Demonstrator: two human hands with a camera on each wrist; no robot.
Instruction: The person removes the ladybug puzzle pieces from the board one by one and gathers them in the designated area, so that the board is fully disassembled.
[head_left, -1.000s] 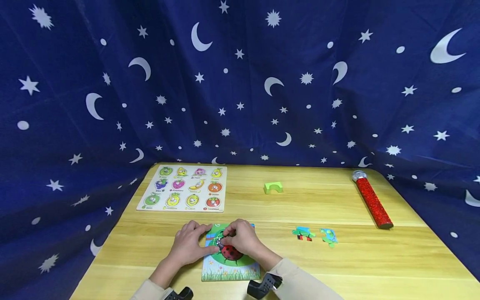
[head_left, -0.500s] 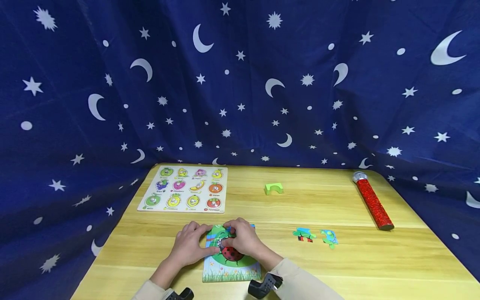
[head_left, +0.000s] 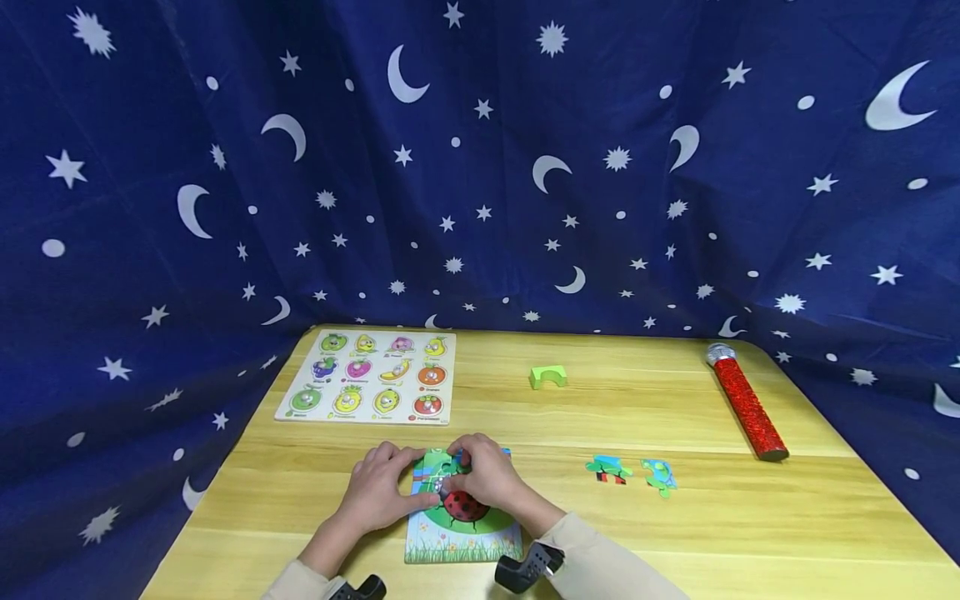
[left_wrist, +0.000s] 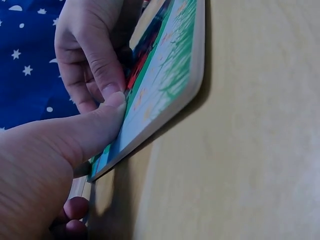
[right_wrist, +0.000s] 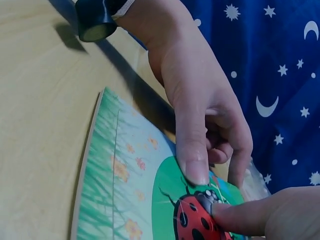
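Observation:
A square ladybug jigsaw puzzle lies flat on the table before me. My left hand holds its left side, with the thumb on the picture and the fingers at the edge. Over the upper right part of the puzzle, my right hand pinches a puzzle piece with curled fingers, which mostly hide it. The right thumb touches the picture by the ladybug's head in the right wrist view. Two loose jigsaw pieces, one with red and black and one blue and green, lie to the right.
A fruit peg board lies at the back left of the wooden table. A green arch block stands behind the puzzle. On the right lies a red glittery microphone. A blue star-and-moon curtain hangs behind the table.
The right hand's fingers have shifted slightly on the upper part of the puzzle. The left hand keeps its place, and the loose pieces lie as before.

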